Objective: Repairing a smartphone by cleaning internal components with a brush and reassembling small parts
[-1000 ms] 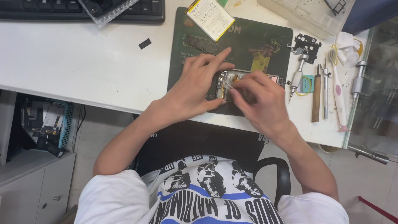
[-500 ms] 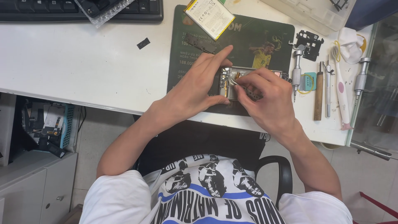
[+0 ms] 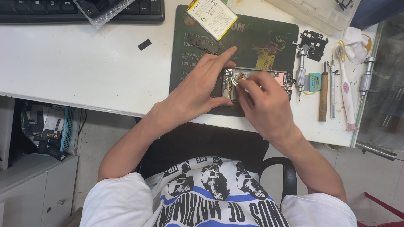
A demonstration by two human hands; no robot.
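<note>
An opened phone [image 3: 269, 80] with bare circuitry lies on a dark green work mat [image 3: 252, 33] near the table's front edge. My left hand [image 3: 198, 90] rests over the phone's left end and steadies it, forefinger stretched out across the mat. My right hand [image 3: 263, 103] is bent over the middle of the phone, its thumb and fingers pinched on a small pale part inside it. Most of the phone's near side is hidden under both hands.
A white phone battery [image 3: 211, 16] lies at the mat's top edge. To the right lie screwdrivers [image 3: 300, 73], a wooden-handled tool [image 3: 323, 96], a white brush [image 3: 347, 94] and a black phone frame piece [image 3: 313, 42]. A black keyboard [image 3: 63, 10] sits far left, a clear plastic box [image 3: 320, 12] far right.
The view has shifted slightly. My right hand has slid a little to the left over the phone; my left hand keeps its hold.
</note>
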